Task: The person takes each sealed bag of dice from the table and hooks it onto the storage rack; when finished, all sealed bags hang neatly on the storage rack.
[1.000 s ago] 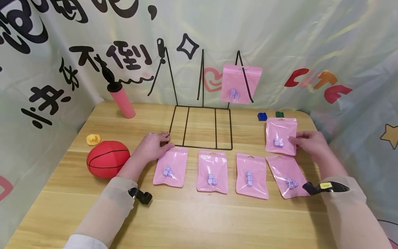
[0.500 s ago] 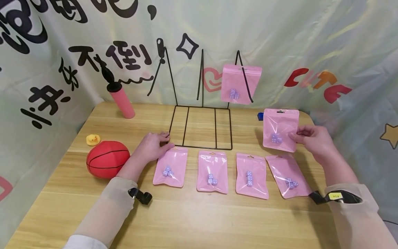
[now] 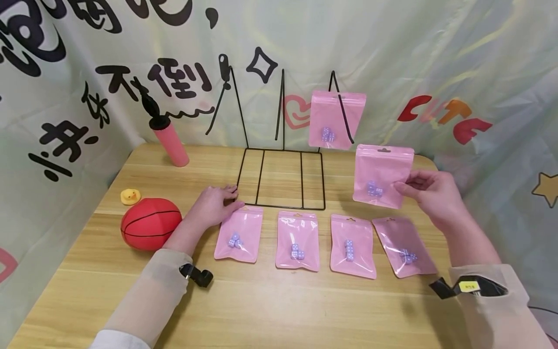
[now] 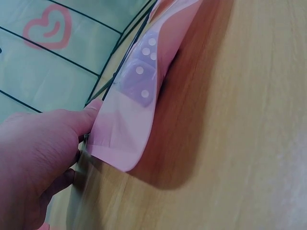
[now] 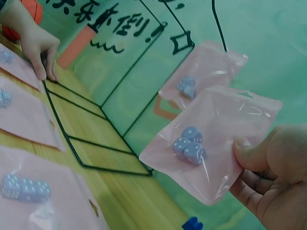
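Note:
Up off the table, a pink zip bag (image 3: 381,169) with purple dice inside hangs from my right hand (image 3: 431,196), which pinches its right edge between thumb and fingers. My left hand (image 3: 214,204) grips the front left corner of the black wire rack (image 3: 324,189), thumb on top. Another pink bag (image 3: 335,109) hangs on the rack's right hook. Along the table lie several more dice bags: one (image 3: 240,235) just below my left hand, then the second bag (image 3: 298,259), the third bag (image 3: 362,252), and a tilted one (image 3: 396,235) at the right.
Left of my left hand sit a red basketball-patterned ball (image 3: 150,225) and a yellow rubber duck (image 3: 131,196). A pink hand pump (image 3: 172,145) with a black top stands behind. A blue toy brick (image 5: 193,223) shows in the right wrist view. Printed cloth hangs behind the table.
My right hand has lifted the pink bag off the table and carried it up and left toward the hanging bag. My left hand stays on the rack corner.

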Demonstrator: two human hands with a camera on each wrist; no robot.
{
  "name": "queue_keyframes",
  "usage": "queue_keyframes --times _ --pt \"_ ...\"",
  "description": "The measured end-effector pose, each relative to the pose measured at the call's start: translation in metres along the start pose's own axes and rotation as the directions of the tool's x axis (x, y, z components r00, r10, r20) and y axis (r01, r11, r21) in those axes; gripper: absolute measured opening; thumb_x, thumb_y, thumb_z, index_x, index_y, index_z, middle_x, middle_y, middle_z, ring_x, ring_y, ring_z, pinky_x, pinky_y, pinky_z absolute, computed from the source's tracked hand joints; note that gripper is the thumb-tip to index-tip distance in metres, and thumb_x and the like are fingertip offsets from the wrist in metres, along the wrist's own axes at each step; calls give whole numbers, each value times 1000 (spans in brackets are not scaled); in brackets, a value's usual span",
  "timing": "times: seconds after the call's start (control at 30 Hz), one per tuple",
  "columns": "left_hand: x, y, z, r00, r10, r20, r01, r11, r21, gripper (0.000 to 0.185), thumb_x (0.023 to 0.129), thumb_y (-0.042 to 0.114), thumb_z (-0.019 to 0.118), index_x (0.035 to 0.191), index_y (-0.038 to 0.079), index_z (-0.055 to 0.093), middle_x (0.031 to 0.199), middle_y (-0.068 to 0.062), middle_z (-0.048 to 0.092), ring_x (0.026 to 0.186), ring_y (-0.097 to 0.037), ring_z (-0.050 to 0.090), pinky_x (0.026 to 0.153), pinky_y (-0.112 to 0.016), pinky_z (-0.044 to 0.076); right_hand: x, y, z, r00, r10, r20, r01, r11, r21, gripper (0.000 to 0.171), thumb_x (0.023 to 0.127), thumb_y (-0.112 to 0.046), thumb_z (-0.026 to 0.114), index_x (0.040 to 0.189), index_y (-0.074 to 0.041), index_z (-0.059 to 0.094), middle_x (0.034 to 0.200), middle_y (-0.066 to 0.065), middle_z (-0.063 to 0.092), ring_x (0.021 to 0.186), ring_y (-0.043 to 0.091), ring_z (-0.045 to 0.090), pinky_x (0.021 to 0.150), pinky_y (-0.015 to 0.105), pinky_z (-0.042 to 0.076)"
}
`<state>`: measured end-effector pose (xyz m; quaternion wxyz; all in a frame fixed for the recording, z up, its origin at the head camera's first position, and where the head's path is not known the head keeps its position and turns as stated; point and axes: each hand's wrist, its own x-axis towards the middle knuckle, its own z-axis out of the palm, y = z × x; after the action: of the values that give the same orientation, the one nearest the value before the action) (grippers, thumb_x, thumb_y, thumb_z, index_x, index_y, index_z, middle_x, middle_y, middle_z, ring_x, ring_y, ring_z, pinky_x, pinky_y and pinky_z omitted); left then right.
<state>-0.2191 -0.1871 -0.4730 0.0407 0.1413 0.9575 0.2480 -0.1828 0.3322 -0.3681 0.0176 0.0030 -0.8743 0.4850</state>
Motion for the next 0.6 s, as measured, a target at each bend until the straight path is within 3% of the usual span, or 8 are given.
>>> queue_keyframes --times 0.37,0.6 --pt "0 1 0 1000 -7 0 7 1000 3 50 101 39 74 138 5 69 149 -8 60 147 -31 46 125 -60 22 -10 -20 13 992 -129 -15 129 988 81 13 95 2 78 106 8 75 86 -4 76 72 9 68 66 16 57" --pt "-1 2 0 1000 -19 7 19 1000 4 52 102 41 73 140 6 68 151 -7 58 148 -29 44 126 -59 22 -18 -34 22 968 -249 28 242 958 155 17 90 13 76 106 10 75 87 2 76 69 12 69 64 19 59"
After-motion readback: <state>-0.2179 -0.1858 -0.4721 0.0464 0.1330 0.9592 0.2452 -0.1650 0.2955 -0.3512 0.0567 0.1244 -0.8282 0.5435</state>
